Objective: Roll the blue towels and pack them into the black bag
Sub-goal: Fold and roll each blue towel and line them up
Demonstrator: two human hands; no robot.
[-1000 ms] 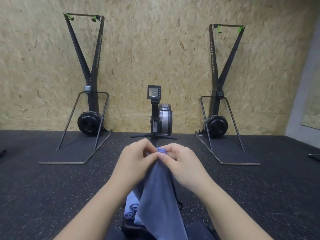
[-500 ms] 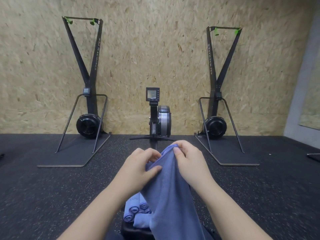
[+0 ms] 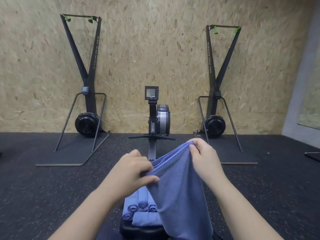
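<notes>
A blue towel (image 3: pixel 180 184) is held up between both hands: its top edge is pinched by the right hand (image 3: pixel 201 156) and by the left hand (image 3: pixel 133 172), lower. Rolled towels (image 3: pixel 138 207) lie below on something black (image 3: pixel 138 229).

Even, fairly bright indoor light fills the frame, with no glare and only faint shadows under the ski machines (image 3: pixel 86 94). Wide-angle distortion bows the chipboard wall (image 3: pixel 155 49) and tilts uprights outward near the edges. The forearms at the bottom look slightly soft; overall sharpness is moderate.
</notes>
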